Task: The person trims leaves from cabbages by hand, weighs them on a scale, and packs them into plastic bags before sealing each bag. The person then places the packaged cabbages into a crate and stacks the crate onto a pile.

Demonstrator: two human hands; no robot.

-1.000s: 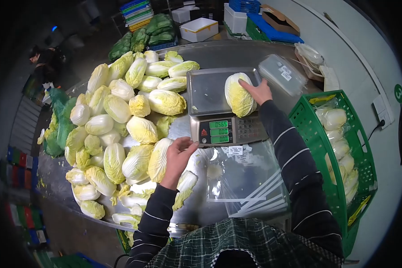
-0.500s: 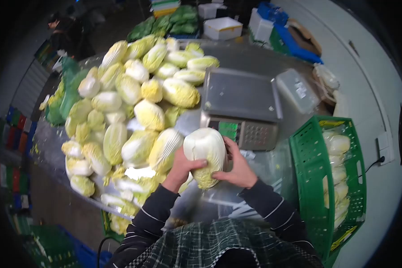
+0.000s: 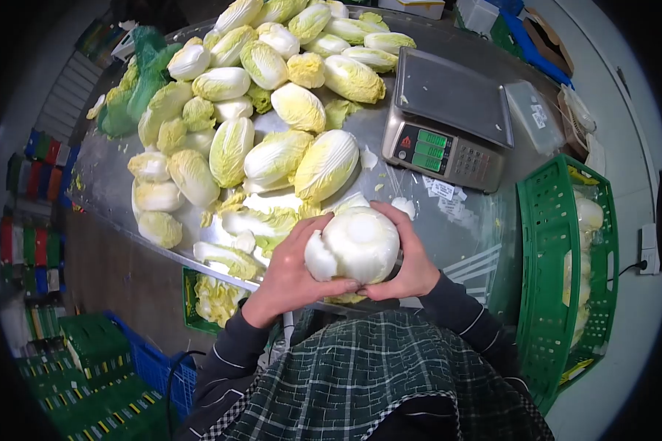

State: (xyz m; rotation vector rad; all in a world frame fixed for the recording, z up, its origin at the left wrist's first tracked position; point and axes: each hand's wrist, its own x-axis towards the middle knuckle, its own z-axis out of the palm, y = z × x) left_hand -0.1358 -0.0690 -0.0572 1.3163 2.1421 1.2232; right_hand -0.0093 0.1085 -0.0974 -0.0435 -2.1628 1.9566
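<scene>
Grasping a cabbage (image 3: 364,239) between left hand (image 3: 288,273) and right hand (image 3: 417,266), its underside hidden from view

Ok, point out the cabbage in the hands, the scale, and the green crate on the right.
Held cabbage (image 3: 363,237): head view, on its pale base end.
Scale (image 3: 452,103): head view, on its flat weighing plate.
Green crate (image 3: 543,283): head view, on its wall facing the table.

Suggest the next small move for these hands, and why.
Probably peel the outer leaf off the napa cabbage with the left hand: its edge stands away from the base beside that hand, while the right hand holds the other side.
</scene>
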